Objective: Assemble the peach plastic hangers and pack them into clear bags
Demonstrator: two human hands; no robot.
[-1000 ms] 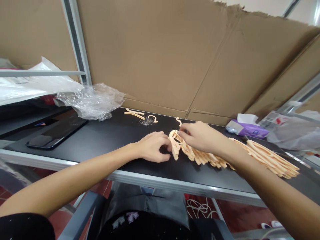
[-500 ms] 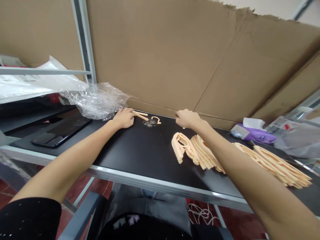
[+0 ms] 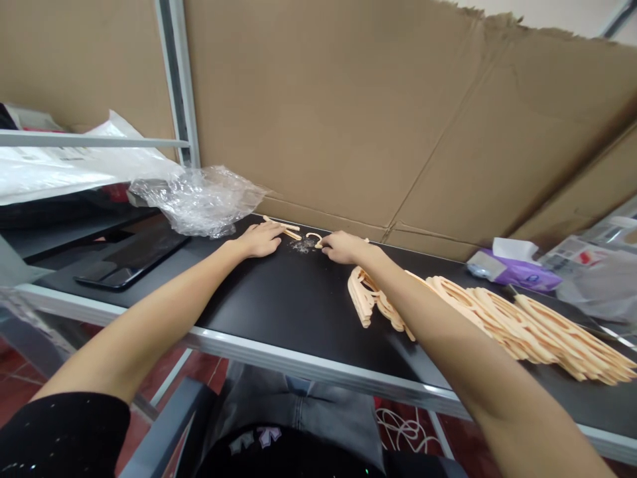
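My left hand (image 3: pixel 262 240) lies on the black tabletop with its fingers stretched loosely, beside two slim peach plastic hanger arms (image 3: pixel 290 232). My right hand (image 3: pixel 343 247) has its fingertips pinched at the base of a small peach hanger hook (image 3: pixel 313 236). Between the hands, a little heap of small shiny metal parts (image 3: pixel 301 245) is scattered next to the hook. Folded peach hangers (image 3: pixel 362 299) lie stacked under and beside my right forearm, which hides part of them. More folded hangers (image 3: pixel 527 325) spread in an overlapping row to the right.
Crumpled clear plastic (image 3: pixel 204 199) and a dark glossy flat panel (image 3: pixel 129 262) lie at the left. A purple tissue pack (image 3: pixel 517 269) stands at the right near clear plastic packaging (image 3: pixel 592 272). Cardboard (image 3: pixel 318 119) walls the back; a metal edge (image 3: pixel 298 368) runs along the front.
My right hand has moved left and slightly down from the back of the table to the hook. My left hand has shifted slightly right, beside the hanger arms. The view has shifted slightly.
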